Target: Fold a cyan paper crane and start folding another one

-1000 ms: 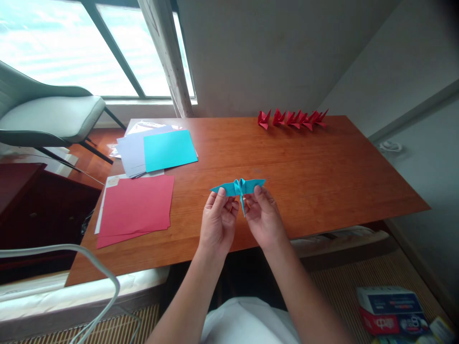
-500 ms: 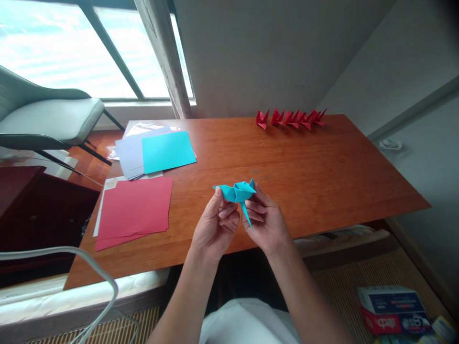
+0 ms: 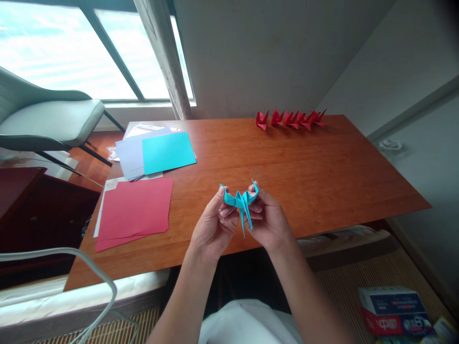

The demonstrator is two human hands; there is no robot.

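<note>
A turquoise origami crane (image 3: 241, 200) is held up between my two hands, above the near edge of the wooden table. My left hand (image 3: 217, 222) pinches its left wing, thumb on top and fingers curled beneath. The right wing is gripped by my right hand (image 3: 267, 215), whose thumb lies partly behind the paper. Two narrow points of the crane hang downward toward me, and both wings curve up at their tips.
Several red paper cranes (image 3: 291, 119) stand in a row along the table's (image 3: 322, 177) far edge. At left lie red sheets (image 3: 136, 208), a turquoise sheet (image 3: 169, 153) and pale sheets (image 3: 127, 155). A white tube (image 3: 103, 272) curves at lower left; boxes (image 3: 392, 310) sit at lower right.
The crane has turned in my hands: its two narrow points now face me and hang down, and its wings spread to both sides. My hands have barely shifted.
</note>
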